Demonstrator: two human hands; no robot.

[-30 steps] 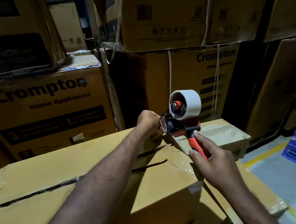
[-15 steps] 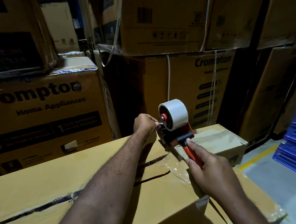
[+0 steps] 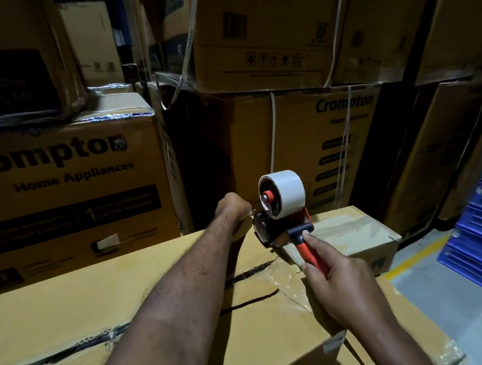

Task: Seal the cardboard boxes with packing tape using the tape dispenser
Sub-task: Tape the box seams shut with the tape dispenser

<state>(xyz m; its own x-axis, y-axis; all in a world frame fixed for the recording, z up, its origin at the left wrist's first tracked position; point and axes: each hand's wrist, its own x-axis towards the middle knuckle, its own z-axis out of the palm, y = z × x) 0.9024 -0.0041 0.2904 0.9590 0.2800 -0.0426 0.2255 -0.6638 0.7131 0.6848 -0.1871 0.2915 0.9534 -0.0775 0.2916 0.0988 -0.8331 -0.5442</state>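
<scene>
1. Right hand (image 3: pixel 335 285) is wrapped around the red handle of the tape dispenser (image 3: pixel 279 232), with the thumb stretched up to the black collar at the top of the handle.
2. Left hand (image 3: pixel 232 208) reaches forward at the dispenser's front end, fingers curled, pinching a thin shiny strip of tape (image 3: pixel 253 209) that leads back to the dispenser.
3. The two hands are apart, one on each side of the dispenser.
4. The dispenser carries a white tape roll (image 3: pixel 288 192) and stands at the far right end of the big cardboard box (image 3: pixel 72 305). Its nose is low, by the end of the box's dark top seam.
5. Crumpled clear film (image 3: pixel 287 282) lies on the seam beside the right hand.
6. A smaller box (image 3: pixel 352 229) with a taped top sits just behind the dispenser.
7. Stacked printed cartons (image 3: pixel 64 170) fill the background, and blue crates (image 3: pixel 480 238) stand at the right.
</scene>
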